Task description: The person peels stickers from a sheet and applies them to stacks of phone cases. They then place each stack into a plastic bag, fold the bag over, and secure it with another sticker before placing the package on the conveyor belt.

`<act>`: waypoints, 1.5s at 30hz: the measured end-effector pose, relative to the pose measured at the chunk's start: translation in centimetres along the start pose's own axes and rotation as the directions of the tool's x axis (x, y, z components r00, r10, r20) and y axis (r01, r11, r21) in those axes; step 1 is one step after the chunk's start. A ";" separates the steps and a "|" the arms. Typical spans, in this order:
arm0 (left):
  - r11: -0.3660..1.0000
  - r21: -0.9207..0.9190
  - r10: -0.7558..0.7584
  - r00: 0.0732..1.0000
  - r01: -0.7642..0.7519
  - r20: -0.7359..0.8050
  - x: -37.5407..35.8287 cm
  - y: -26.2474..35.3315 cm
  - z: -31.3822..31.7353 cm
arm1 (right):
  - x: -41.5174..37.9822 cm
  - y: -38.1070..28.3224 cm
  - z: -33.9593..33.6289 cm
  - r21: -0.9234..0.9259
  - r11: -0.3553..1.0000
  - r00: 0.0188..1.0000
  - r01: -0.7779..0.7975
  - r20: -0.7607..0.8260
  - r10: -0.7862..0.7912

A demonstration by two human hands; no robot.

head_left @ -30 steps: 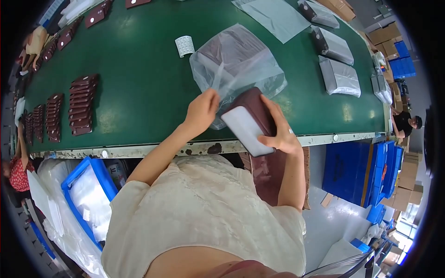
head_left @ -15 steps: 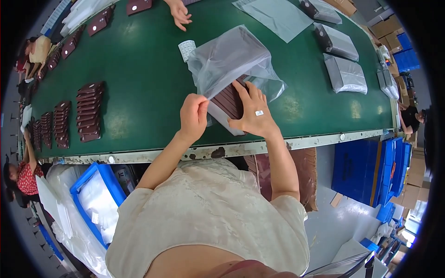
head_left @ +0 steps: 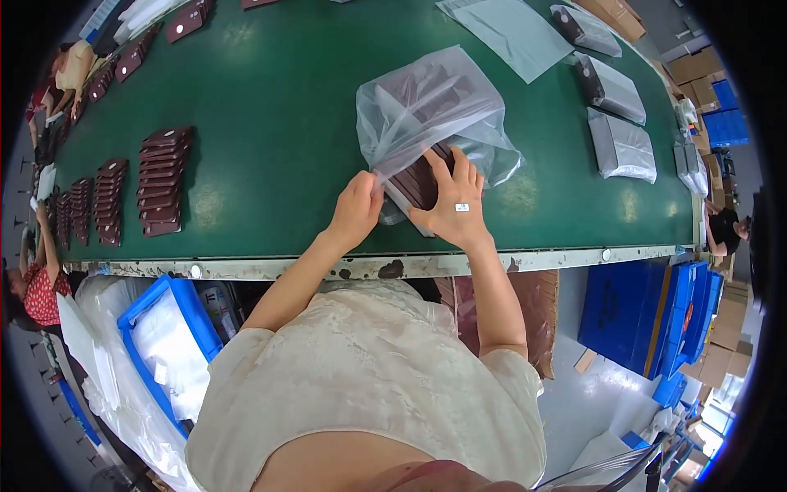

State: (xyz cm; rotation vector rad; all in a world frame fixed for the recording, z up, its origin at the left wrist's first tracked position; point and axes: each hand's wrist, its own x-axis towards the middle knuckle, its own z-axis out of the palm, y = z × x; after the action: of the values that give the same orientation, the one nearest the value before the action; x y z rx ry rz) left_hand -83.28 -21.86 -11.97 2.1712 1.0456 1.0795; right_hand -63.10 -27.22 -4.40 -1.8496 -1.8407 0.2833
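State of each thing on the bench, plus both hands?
Clear bag: mouth open, part filled
Maroon bundle: partly in bag
Left hand: pinching bag edge
Right hand: spread on bundle
Flat bag: unfilled
Right-side packs: bagged
Left-side stacks: unbagged

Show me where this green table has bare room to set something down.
The widest bare patch of green tabletop lies between the longest stack of flat maroon items and the translucent plastic bag. A smaller one separates the bag from the gray wrapped packs. Crowded: the left end and around the left hand and right hand.
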 end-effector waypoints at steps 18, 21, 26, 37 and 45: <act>0.989 0.146 -0.051 0.994 0.036 0.100 -0.8 -1.0 -1.3 | -3.0 -2.6 2.8 -0.035 0.999 0.986 -0.029 -0.163 0.023; 0.997 0.047 0.047 0.990 -0.054 0.130 -1.0 -0.4 -1.3 | -4.0 -1.5 5.0 0.059 0.995 0.976 -0.075 -0.201 0.086; 0.983 0.004 0.179 0.972 -0.181 0.150 -2.0 0.4 -2.7 | -1.0 -3.3 9.0 0.220 0.975 0.927 -0.026 -0.359 0.106; 0.991 0.127 0.023 0.995 -0.036 0.102 -4.1 -1.8 -6.9 | 0.1 -5.7 14.4 0.580 0.815 0.938 -0.019 -0.272 0.215; 0.986 0.159 0.030 0.992 -0.049 0.119 -4.4 -4.0 -10.0 | 3.2 -10.7 17.2 0.349 0.933 0.928 -0.092 -0.309 0.207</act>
State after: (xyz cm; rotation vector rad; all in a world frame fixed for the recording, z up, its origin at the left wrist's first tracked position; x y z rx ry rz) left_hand -94.90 -22.15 -11.08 2.3615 1.0741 0.9010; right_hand -80.60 -21.09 -13.12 -1.6836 -1.3282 0.2843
